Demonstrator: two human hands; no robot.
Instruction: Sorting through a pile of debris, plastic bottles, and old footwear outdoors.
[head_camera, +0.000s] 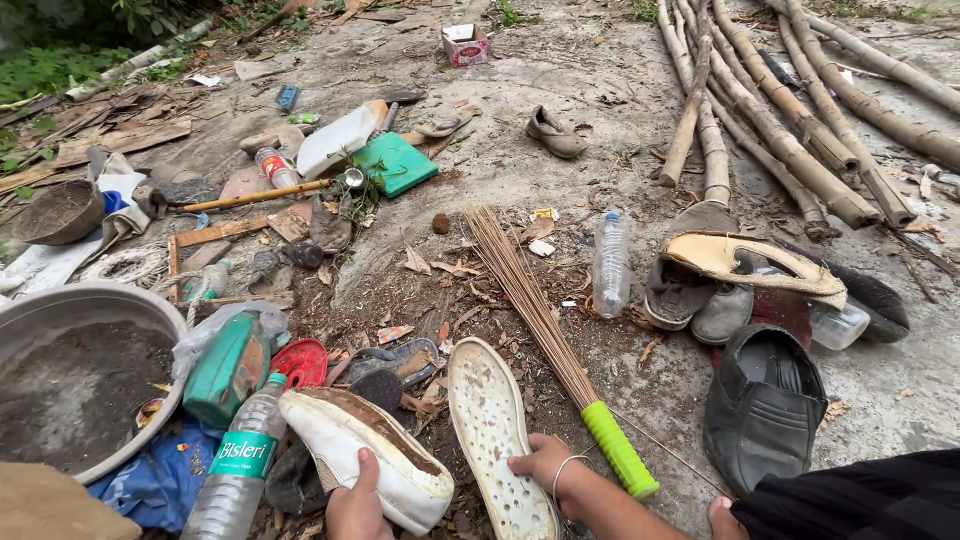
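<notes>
The left hand (357, 507) is closed on a dirty white shoe (365, 455), thumb on top. The right hand (545, 466) grips the near end of a white shoe sole (494, 430), just beside a broom (548, 340) with a green handle. A clear bottle (236, 470) with a green label lies left. A small pink and white box (465, 44) sits far away.

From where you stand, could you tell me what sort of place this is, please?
Probably an outdoor yard or dump corner. Bare dirt ground is littered with worn shoes, plastic bottles and scrap wood, with bamboo poles stacked alongside. The left hand holds a white shoe.
</notes>
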